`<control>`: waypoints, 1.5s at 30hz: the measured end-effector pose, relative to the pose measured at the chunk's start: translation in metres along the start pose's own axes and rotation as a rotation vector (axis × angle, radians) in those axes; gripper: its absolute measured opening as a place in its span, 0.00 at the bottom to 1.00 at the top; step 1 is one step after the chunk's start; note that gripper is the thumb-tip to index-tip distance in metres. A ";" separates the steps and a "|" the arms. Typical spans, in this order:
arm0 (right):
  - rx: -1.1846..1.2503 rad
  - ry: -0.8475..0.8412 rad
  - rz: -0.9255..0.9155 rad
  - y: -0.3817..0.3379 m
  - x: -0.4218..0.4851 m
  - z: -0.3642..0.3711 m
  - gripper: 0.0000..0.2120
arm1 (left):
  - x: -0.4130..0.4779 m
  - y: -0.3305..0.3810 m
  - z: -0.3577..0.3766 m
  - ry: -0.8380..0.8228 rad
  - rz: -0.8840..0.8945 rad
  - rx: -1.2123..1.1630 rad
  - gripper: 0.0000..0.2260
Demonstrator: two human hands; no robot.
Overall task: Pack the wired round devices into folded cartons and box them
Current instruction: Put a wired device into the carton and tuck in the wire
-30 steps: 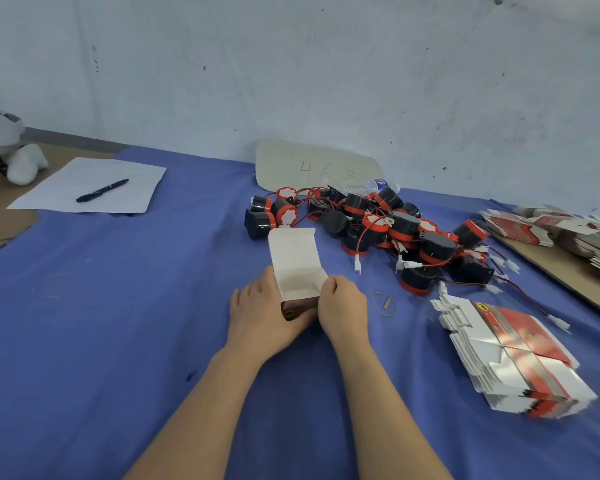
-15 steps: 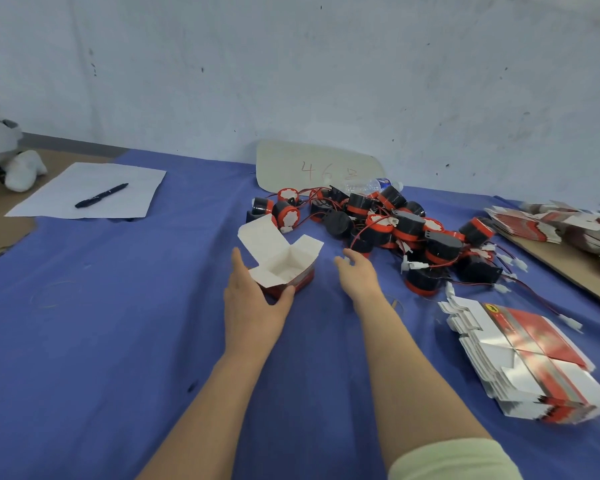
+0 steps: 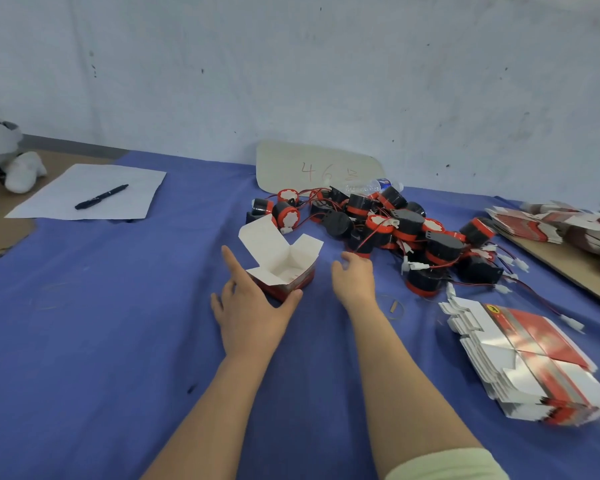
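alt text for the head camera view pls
A person's left hand steadies an open red-and-white carton on a blue cloth, while the right hand stretches toward a pile of black-and-red wired round devices. A stack of flat cartons lies at right.

Open carton point(image 3: 280, 268) beside piled devices point(image 3: 395, 233)

- White sheet of paper point(image 3: 87, 192) at far left on blue cloth point(image 3: 84, 323), black pen point(image 3: 101, 196) lying on it.
- Pale card point(image 3: 316, 168) marked "46", leaning against wall.
- Rubber band point(image 3: 390, 306) flat on cloth.
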State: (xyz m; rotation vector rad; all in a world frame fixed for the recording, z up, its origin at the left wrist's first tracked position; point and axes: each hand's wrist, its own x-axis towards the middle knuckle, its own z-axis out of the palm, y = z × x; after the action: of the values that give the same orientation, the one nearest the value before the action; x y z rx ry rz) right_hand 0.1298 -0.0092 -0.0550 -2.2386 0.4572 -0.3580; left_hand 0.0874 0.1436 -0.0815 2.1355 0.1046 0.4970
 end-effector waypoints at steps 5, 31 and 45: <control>-0.004 0.050 -0.143 -0.029 -0.033 -0.014 0.13 | 0.004 -0.001 -0.002 0.010 -0.014 -0.027 0.54; -0.192 -0.080 -0.161 0.021 -0.051 -0.031 0.25 | 0.008 -0.001 -0.017 -0.191 0.034 -0.019 0.22; -0.250 0.099 -0.148 0.020 -0.047 -0.010 0.24 | 0.008 -0.002 -0.019 -0.325 -0.005 0.054 0.26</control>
State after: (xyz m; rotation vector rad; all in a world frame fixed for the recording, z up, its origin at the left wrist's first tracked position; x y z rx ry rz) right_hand 0.0794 -0.0073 -0.0690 -2.5140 0.4070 -0.5155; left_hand 0.0871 0.1618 -0.0709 2.2390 -0.0603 0.1404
